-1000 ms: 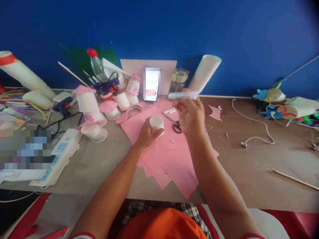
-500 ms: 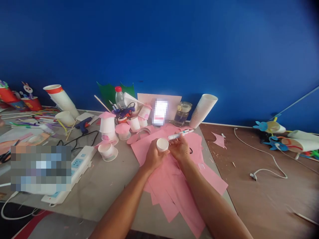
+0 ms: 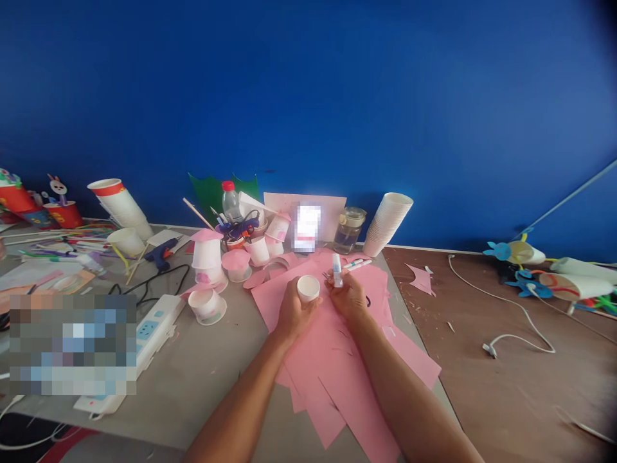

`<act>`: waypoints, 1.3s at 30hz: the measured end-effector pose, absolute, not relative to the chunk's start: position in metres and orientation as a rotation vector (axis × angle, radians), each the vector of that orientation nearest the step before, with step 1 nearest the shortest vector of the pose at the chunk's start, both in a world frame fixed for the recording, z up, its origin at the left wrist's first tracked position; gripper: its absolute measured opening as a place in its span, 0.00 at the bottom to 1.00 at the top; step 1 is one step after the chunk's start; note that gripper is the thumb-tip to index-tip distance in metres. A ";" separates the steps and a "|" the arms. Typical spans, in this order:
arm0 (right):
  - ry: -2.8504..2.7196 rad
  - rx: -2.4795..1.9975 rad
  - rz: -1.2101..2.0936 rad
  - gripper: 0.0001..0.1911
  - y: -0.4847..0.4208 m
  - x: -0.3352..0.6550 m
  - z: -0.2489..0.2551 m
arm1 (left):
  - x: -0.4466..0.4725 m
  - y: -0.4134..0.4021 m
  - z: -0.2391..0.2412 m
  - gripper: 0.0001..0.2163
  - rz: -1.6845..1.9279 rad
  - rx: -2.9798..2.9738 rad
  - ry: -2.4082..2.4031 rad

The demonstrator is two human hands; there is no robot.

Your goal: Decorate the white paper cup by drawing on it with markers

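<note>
Grasped in the left hand (image 3: 293, 315), a small white paper cup (image 3: 308, 289) is above pink paper sheets (image 3: 332, 379), while the right hand (image 3: 351, 297) pinches a white tube (image 3: 337, 267) nearby. That hand mostly hides dark-handled scissors (image 3: 369, 301); beyond are white pens (image 3: 357, 264), a lidded jar (image 3: 349, 233) and stacked paper cups (image 3: 388, 224).

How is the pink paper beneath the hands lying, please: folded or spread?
Spread: the pink paper lies in flat, overlapping sheets under the left hand and right hand, corners fanning out.
</note>
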State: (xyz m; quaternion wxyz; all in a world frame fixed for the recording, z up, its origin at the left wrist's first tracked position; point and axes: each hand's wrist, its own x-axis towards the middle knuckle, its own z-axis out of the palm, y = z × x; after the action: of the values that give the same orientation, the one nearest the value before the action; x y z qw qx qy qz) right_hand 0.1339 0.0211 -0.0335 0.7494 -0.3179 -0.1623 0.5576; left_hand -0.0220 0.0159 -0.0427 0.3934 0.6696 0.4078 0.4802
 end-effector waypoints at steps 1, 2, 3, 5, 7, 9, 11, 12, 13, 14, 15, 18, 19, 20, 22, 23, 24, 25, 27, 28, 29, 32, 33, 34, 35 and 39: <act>-0.378 -0.708 1.202 0.09 0.021 0.134 -0.033 | -0.022 0.016 -0.043 0.20 1.219 1.693 1.034; -0.405 -0.725 1.185 0.10 0.021 0.133 -0.032 | -0.021 0.016 -0.043 0.19 1.219 1.689 1.032; -0.433 -0.743 1.171 0.12 0.021 0.132 -0.032 | -0.021 0.016 -0.043 0.18 1.218 1.688 1.029; -0.492 -0.789 1.153 0.14 0.019 0.128 -0.030 | -0.021 0.015 -0.042 0.17 1.216 1.689 1.024; -0.553 -0.851 1.143 0.16 0.017 0.123 -0.030 | -0.021 0.015 -0.042 0.17 1.207 1.693 1.022; -0.609 -0.919 1.134 0.17 0.014 0.118 -0.030 | -0.021 0.014 -0.041 0.19 1.193 1.713 1.027; -0.707 -1.042 1.060 0.16 0.012 0.113 -0.030 | -0.022 0.014 -0.040 0.20 1.181 1.742 1.036; -0.761 -1.113 1.002 0.15 0.011 0.111 -0.031 | -0.022 0.014 -0.039 0.21 1.178 1.755 1.042; -0.808 -1.178 0.940 0.15 0.011 0.110 -0.031 | -0.022 0.014 -0.039 0.21 1.177 1.762 1.052; -0.845 -1.234 0.881 0.14 0.011 0.110 -0.032 | -0.022 0.013 -0.038 0.21 1.173 1.766 1.063; -0.867 -1.275 0.835 0.14 0.011 0.110 -0.032 | -0.022 0.013 -0.038 0.21 1.167 1.771 1.074; -0.875 -1.330 0.767 0.14 0.011 0.112 -0.032 | -0.021 0.012 -0.036 0.21 1.145 1.788 1.096; -0.885 -1.352 0.745 0.13 0.011 0.112 -0.032 | -0.021 0.011 -0.035 0.20 1.139 1.793 1.098; -0.899 -1.374 0.728 0.13 0.011 0.112 -0.032 | -0.021 0.011 -0.035 0.20 1.133 1.797 1.100; -0.942 -1.419 0.705 0.12 0.010 0.112 -0.031 | -0.021 0.011 -0.034 0.20 1.125 1.798 1.105; -0.967 -1.441 0.697 0.11 0.009 0.112 -0.031 | -0.021 0.011 -0.034 0.20 1.121 1.799 1.105; -0.993 -1.462 0.688 0.11 0.009 0.111 -0.031 | -0.021 0.011 -0.033 0.20 1.114 1.797 1.103; -1.016 -1.484 0.677 0.11 0.008 0.112 -0.031 | -0.021 0.011 -0.033 0.20 1.107 1.793 1.099; -1.051 -1.524 0.650 0.11 0.008 0.112 -0.032 | -0.021 0.011 -0.032 0.20 1.098 1.784 1.092; -1.065 -1.542 0.636 0.12 0.008 0.113 -0.033 | -0.021 0.011 -0.031 0.21 1.095 1.781 1.090; -1.076 -1.558 0.623 0.12 0.008 0.113 -0.033 | -0.021 0.011 -0.031 0.21 1.095 1.778 1.089; -1.106 -1.598 0.583 0.12 0.009 0.114 -0.037 | -0.021 0.011 -0.034 0.21 1.120 1.781 1.087; -1.110 -1.606 0.573 0.12 0.009 0.115 -0.038 | -0.021 0.011 -0.035 0.21 1.130 1.787 1.083; -1.125 -1.613 0.554 0.13 0.009 0.115 -0.039 | -0.021 0.011 -0.037 0.21 1.138 1.798 1.082; -1.153 -1.615 0.526 0.13 0.009 0.115 -0.041 | -0.021 0.012 -0.038 0.22 1.146 1.813 1.088; -1.300 -1.592 0.389 0.09 0.009 0.117 -0.045 | -0.021 0.012 -0.043 0.21 1.151 1.867 1.172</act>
State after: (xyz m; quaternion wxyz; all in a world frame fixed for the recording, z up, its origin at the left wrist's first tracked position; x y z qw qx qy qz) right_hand 0.1166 0.0089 -0.0449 0.5013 -0.6586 -0.5377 0.1608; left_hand -0.0215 0.0124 -0.0428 0.3215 0.7109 0.4461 0.4384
